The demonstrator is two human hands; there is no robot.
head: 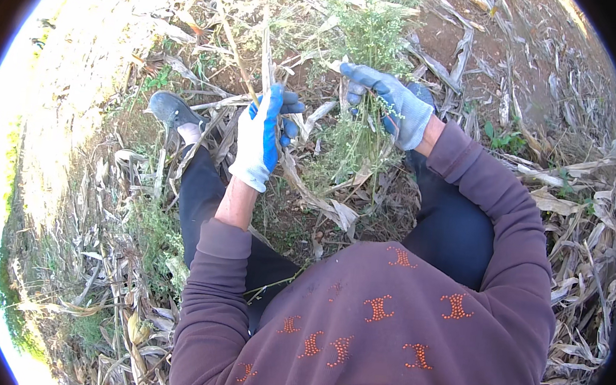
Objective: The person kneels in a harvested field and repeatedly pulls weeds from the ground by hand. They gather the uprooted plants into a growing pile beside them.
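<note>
My left hand [266,135] wears a white knit glove with a blue coated palm. It grips a thin dry stalk [236,51] that slants up and away to the left. Some of its fingers are loosely curled, and a pale dry leaf stands just beyond them. My right hand [393,104], in a matching glove, is closed around the stems of a bushy green weed [372,34]. Feathery sprigs with tiny pale buds spill out above and below that fist. Part of the stems is hidden by the fingers.
Dry corn husks and leaves [333,211] litter the brown soil [439,37] between my legs and around me. A dark shoe [171,108] rests at the left. More green weeds [154,245] grow by my left leg. Small broad-leaved plants [505,140] stand at the right.
</note>
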